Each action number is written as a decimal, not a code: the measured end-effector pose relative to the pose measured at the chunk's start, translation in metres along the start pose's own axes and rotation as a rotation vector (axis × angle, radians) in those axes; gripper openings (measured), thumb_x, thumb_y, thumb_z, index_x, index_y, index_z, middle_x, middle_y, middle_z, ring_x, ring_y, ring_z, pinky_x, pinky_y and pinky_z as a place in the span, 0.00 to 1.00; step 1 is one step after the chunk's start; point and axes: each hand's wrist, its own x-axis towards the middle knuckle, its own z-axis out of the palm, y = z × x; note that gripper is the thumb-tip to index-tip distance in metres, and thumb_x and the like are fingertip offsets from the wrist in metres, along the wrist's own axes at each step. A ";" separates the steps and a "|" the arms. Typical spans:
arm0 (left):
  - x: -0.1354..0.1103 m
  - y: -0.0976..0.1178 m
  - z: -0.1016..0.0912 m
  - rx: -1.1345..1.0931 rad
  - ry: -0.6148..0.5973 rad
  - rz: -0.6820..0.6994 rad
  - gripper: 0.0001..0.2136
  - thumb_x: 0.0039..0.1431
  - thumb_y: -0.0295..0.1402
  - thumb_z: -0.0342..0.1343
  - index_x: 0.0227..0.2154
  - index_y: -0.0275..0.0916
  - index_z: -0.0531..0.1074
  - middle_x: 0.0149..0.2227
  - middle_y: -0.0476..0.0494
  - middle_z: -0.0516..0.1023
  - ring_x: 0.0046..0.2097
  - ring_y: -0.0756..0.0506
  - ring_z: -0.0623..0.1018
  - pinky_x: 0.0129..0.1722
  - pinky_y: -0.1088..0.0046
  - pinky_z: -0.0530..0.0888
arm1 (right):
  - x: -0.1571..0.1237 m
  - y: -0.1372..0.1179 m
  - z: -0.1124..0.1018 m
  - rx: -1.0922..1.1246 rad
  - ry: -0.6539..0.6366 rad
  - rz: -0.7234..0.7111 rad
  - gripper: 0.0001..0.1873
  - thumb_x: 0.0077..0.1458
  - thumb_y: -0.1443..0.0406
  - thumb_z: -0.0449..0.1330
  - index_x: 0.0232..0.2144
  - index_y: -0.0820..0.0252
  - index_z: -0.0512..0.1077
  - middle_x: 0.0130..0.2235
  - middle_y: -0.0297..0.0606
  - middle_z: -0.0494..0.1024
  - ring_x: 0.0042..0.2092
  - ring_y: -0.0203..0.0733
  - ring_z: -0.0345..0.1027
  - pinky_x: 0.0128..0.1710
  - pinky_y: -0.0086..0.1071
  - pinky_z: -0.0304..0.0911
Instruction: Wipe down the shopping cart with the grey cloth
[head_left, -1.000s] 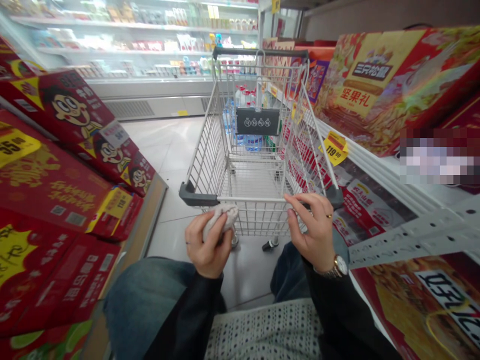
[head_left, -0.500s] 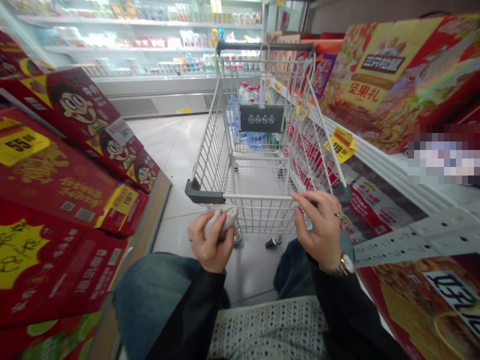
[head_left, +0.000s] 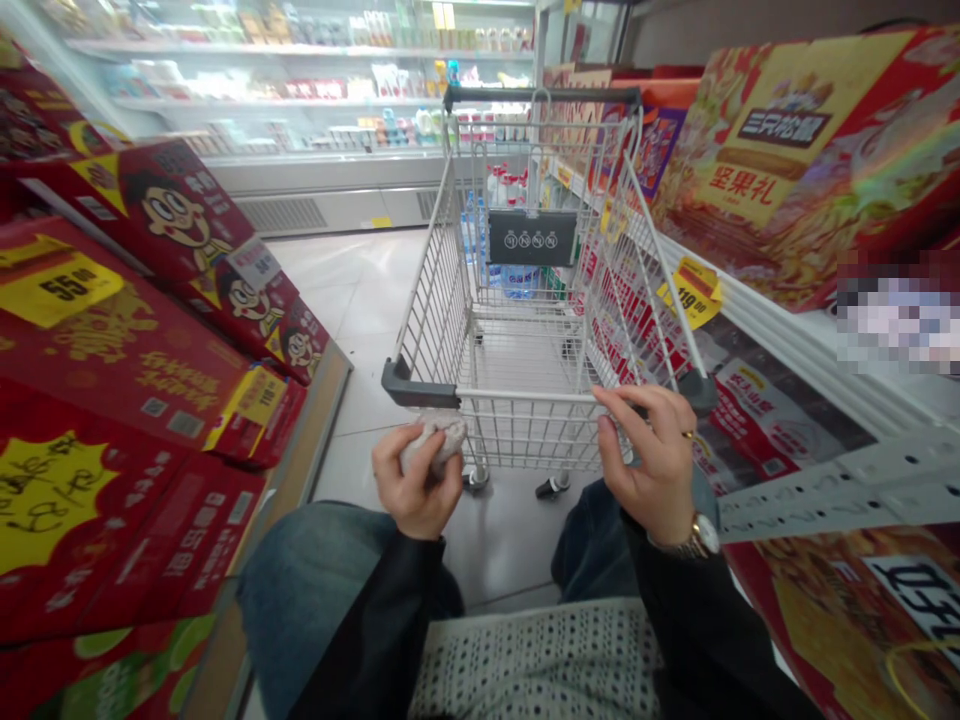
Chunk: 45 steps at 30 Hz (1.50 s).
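My left hand [head_left: 416, 480] is closed on a crumpled, greyish-white cloth [head_left: 442, 440], just below the left corner of a wire shopping cart [head_left: 525, 397]. The cloth bulges out past my fingertips, close to the dark plastic corner guard [head_left: 420, 388]. My right hand [head_left: 651, 455] is at the cart's near rim, toward its right corner. Its index fingertip touches the rim, and the thumb is held apart below it. Some of its other fingers are partly hidden. The cart's basket shows bare wire, with a dark sign plate [head_left: 532, 238] at the far end.
Red gift boxes [head_left: 187, 240] with yellow price tags are stacked on my left. On the right, a white shelf [head_left: 772, 370] bears more boxes [head_left: 780, 160], with red-wrapped packs below. Beyond the cart are bottled water [head_left: 517, 280] and a lit refrigerated display [head_left: 300, 90].
The view has shifted slightly, so the cart appears further right. My left hand with the cloth has moved a little left relative to the cart. My right hand stays at the rim.
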 end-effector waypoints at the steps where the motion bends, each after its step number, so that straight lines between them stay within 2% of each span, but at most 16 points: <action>1: -0.006 -0.001 0.001 -0.006 -0.027 -0.010 0.19 0.46 0.23 0.66 0.43 0.41 0.75 0.49 0.40 0.73 0.50 0.42 0.76 0.50 0.60 0.77 | 0.000 0.000 0.000 0.001 0.000 -0.002 0.23 0.58 0.72 0.61 0.55 0.52 0.73 0.48 0.40 0.77 0.52 0.48 0.69 0.57 0.48 0.62; 4: -0.015 -0.003 0.001 -0.005 -0.062 -0.048 0.19 0.47 0.23 0.65 0.44 0.41 0.75 0.49 0.39 0.74 0.50 0.42 0.77 0.49 0.61 0.77 | 0.000 0.000 0.000 0.001 -0.010 0.002 0.24 0.57 0.72 0.61 0.56 0.50 0.73 0.48 0.40 0.77 0.52 0.48 0.69 0.57 0.48 0.62; 8: 0.006 -0.005 -0.007 0.046 0.083 -0.064 0.21 0.45 0.23 0.66 0.45 0.41 0.75 0.51 0.39 0.73 0.51 0.41 0.76 0.50 0.60 0.77 | -0.001 0.001 0.000 -0.005 -0.014 0.008 0.24 0.57 0.71 0.61 0.55 0.51 0.73 0.49 0.39 0.77 0.52 0.48 0.69 0.57 0.48 0.62; 10: 0.014 -0.007 -0.008 0.073 0.116 -0.066 0.20 0.44 0.24 0.65 0.43 0.41 0.75 0.51 0.39 0.72 0.51 0.41 0.76 0.50 0.59 0.76 | -0.001 0.001 0.000 -0.007 -0.012 0.001 0.24 0.57 0.71 0.61 0.55 0.51 0.73 0.49 0.40 0.77 0.52 0.48 0.69 0.57 0.48 0.62; 12: 0.010 -0.011 -0.006 0.066 0.079 -0.074 0.18 0.45 0.24 0.65 0.42 0.41 0.74 0.50 0.39 0.72 0.50 0.42 0.76 0.50 0.60 0.76 | -0.001 0.002 0.000 -0.003 -0.006 0.002 0.24 0.57 0.72 0.61 0.55 0.51 0.73 0.48 0.40 0.77 0.52 0.48 0.69 0.56 0.48 0.62; 16: -0.016 -0.017 -0.001 0.028 -0.042 -0.101 0.16 0.47 0.25 0.65 0.41 0.40 0.75 0.48 0.40 0.73 0.48 0.43 0.77 0.47 0.63 0.78 | -0.001 0.002 0.002 0.000 0.006 0.014 0.25 0.57 0.71 0.61 0.56 0.48 0.73 0.48 0.39 0.77 0.52 0.48 0.69 0.57 0.48 0.62; 18: -0.018 -0.017 -0.002 0.033 -0.063 -0.110 0.15 0.47 0.26 0.65 0.40 0.39 0.76 0.48 0.40 0.74 0.47 0.44 0.77 0.46 0.63 0.78 | -0.001 0.002 0.002 -0.002 0.004 0.010 0.25 0.57 0.71 0.61 0.56 0.48 0.73 0.48 0.39 0.77 0.52 0.49 0.69 0.56 0.48 0.62; 21: 0.001 -0.014 -0.008 0.074 0.016 -0.126 0.16 0.45 0.26 0.65 0.41 0.39 0.75 0.48 0.39 0.74 0.45 0.45 0.76 0.43 0.66 0.77 | -0.001 0.002 0.001 -0.009 0.002 0.004 0.24 0.57 0.71 0.62 0.55 0.49 0.73 0.48 0.39 0.77 0.52 0.49 0.69 0.56 0.48 0.62; 24: 0.019 -0.012 -0.009 0.100 0.122 -0.113 0.15 0.44 0.27 0.64 0.38 0.40 0.74 0.47 0.40 0.73 0.46 0.44 0.76 0.43 0.64 0.76 | -0.002 0.001 0.001 -0.013 0.000 0.006 0.24 0.57 0.71 0.62 0.55 0.50 0.73 0.49 0.40 0.77 0.52 0.49 0.69 0.56 0.48 0.62; 26: 0.018 -0.012 -0.008 0.076 0.105 -0.136 0.14 0.45 0.28 0.64 0.38 0.39 0.73 0.47 0.40 0.73 0.46 0.44 0.76 0.42 0.66 0.75 | -0.003 0.001 0.001 -0.011 0.002 0.012 0.24 0.57 0.71 0.62 0.55 0.51 0.73 0.49 0.40 0.77 0.52 0.49 0.69 0.57 0.48 0.62; 31: -0.005 -0.014 -0.005 0.018 -0.002 -0.192 0.12 0.48 0.26 0.62 0.38 0.38 0.73 0.47 0.41 0.73 0.36 0.51 0.73 0.30 0.74 0.70 | -0.003 0.002 0.002 -0.005 0.004 0.026 0.23 0.57 0.71 0.62 0.54 0.51 0.74 0.49 0.39 0.77 0.52 0.49 0.69 0.57 0.49 0.62; 34: 0.002 -0.014 -0.009 0.043 0.031 -0.147 0.15 0.46 0.25 0.63 0.39 0.39 0.74 0.48 0.41 0.73 0.37 0.51 0.72 0.28 0.76 0.68 | -0.003 0.003 0.002 -0.006 0.003 0.029 0.24 0.56 0.71 0.62 0.54 0.50 0.74 0.49 0.39 0.77 0.52 0.49 0.69 0.57 0.49 0.62; 37: 0.012 -0.015 -0.012 0.073 0.094 -0.153 0.16 0.44 0.25 0.63 0.39 0.39 0.74 0.48 0.40 0.73 0.40 0.48 0.74 0.30 0.74 0.70 | -0.003 0.003 0.002 -0.016 0.005 0.027 0.24 0.57 0.71 0.62 0.55 0.49 0.74 0.48 0.39 0.77 0.52 0.49 0.70 0.57 0.49 0.61; 40: -0.001 -0.019 -0.008 0.044 0.030 -0.215 0.16 0.44 0.27 0.64 0.39 0.39 0.74 0.48 0.40 0.73 0.42 0.47 0.75 0.31 0.74 0.72 | -0.003 0.002 0.002 -0.025 0.015 0.015 0.23 0.57 0.71 0.62 0.54 0.50 0.74 0.48 0.39 0.77 0.52 0.49 0.70 0.56 0.48 0.62; 42: -0.024 -0.023 -0.002 0.016 -0.048 -0.227 0.14 0.44 0.28 0.64 0.38 0.38 0.75 0.47 0.40 0.73 0.42 0.47 0.75 0.30 0.74 0.73 | -0.002 0.001 0.001 -0.026 0.023 0.009 0.22 0.57 0.71 0.62 0.54 0.51 0.74 0.47 0.39 0.78 0.51 0.48 0.70 0.56 0.48 0.62; 45: -0.056 -0.026 0.007 -0.004 -0.099 -0.239 0.10 0.47 0.27 0.63 0.35 0.37 0.75 0.45 0.40 0.74 0.39 0.48 0.76 0.28 0.76 0.72 | 0.000 -0.001 0.001 -0.031 0.032 0.004 0.21 0.57 0.72 0.62 0.52 0.52 0.75 0.47 0.39 0.78 0.51 0.48 0.70 0.56 0.47 0.63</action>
